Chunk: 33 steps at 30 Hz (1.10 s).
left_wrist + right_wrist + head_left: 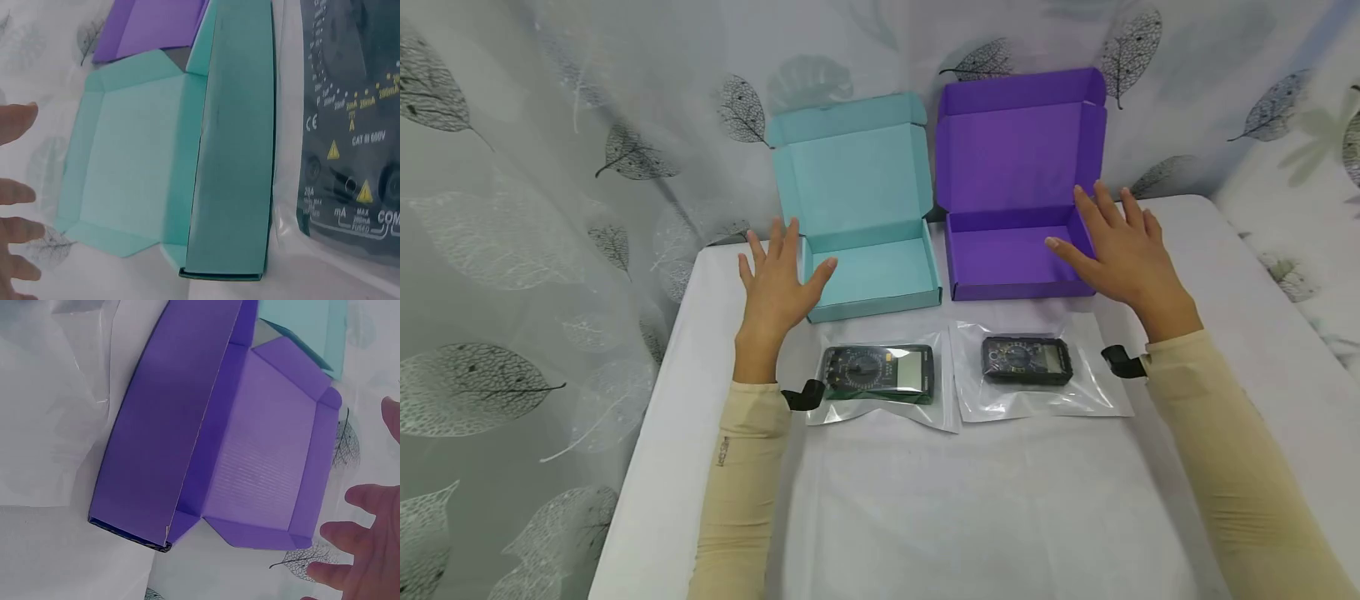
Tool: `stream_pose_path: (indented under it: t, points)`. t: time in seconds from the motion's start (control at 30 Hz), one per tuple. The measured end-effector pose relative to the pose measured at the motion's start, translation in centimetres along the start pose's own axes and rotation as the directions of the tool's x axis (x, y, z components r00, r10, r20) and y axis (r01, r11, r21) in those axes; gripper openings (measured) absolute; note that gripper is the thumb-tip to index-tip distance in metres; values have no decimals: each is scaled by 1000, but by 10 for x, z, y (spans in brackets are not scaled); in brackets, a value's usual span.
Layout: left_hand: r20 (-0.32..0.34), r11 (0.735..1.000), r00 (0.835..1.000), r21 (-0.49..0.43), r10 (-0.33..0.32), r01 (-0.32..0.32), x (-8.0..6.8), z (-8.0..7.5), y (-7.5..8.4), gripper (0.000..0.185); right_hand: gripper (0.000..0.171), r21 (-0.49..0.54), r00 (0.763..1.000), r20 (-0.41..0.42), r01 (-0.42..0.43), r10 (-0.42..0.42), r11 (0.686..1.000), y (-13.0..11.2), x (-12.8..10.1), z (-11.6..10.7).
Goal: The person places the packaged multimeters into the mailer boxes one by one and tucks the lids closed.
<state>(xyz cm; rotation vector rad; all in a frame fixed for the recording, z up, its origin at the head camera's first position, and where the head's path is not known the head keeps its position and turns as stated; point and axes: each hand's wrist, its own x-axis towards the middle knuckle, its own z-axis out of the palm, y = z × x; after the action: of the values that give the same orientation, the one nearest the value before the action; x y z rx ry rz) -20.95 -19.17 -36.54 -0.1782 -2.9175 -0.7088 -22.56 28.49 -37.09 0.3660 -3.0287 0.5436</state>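
Two open cardboard boxes stand side by side at the back of the white-covered bench (pixel 925 517), their lids tipped up against the leaf-print curtain (pixel 512 250). The left hand (pixel 778 283) hovers at the outer left wall of the teal box (pixel 868 275), fingers spread and straight, grasping nothing; in the left wrist view its fingertips (pixel 15 119) show apart from the box's lid. The right hand (pixel 1123 250) is likewise released, its fingers extended over the right wall of the purple box (pixel 1011 258) with the thumb reaching across the box's interior (whether it actually touches the cardboard cannot be told). Both boxes are empty inside.

In front of the boxes lie two clear plastic bags, each holding a dark multimeter: the left multimeter (pixel 878 372) just before the teal box, the right multimeter (pixel 1026 360) before the purple one. They lie near each other, bag edges nearly meeting. Both forearms wear beige sleeves (pixel 741 492).
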Motion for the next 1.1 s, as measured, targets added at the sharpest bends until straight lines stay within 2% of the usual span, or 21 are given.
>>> stream_pose_path:
  t: [0.2,0.33,0.43,0.6,0.9,1.1]
  points:
    - [-21,997,997,-33,73,-74,-3,2,13,89,89,46,1000,-14,-5,6,999,-1,-4,-2]
    - [-44,987,988,-51,151,-153,-6,5,23,84,88,74,1000,-16,-5,6,997,-3,-7,-3]
    - [-34,979,981,-72,190,-192,-8,8,30,81,87,86,999,-31,10,-7,996,-3,-8,-4]
    - [17,976,979,-83,202,-200,-9,13,40,80,87,99,997,-68,27,-20,995,-3,-11,-4]
    - [30,964,967,-95,254,-250,-8,27,56,79,79,203,993,-117,30,-6,979,-2,-18,-4]
    - [55,956,957,-91,284,-279,-8,34,67,79,72,226,989,-146,39,-5,973,-4,-25,-2]
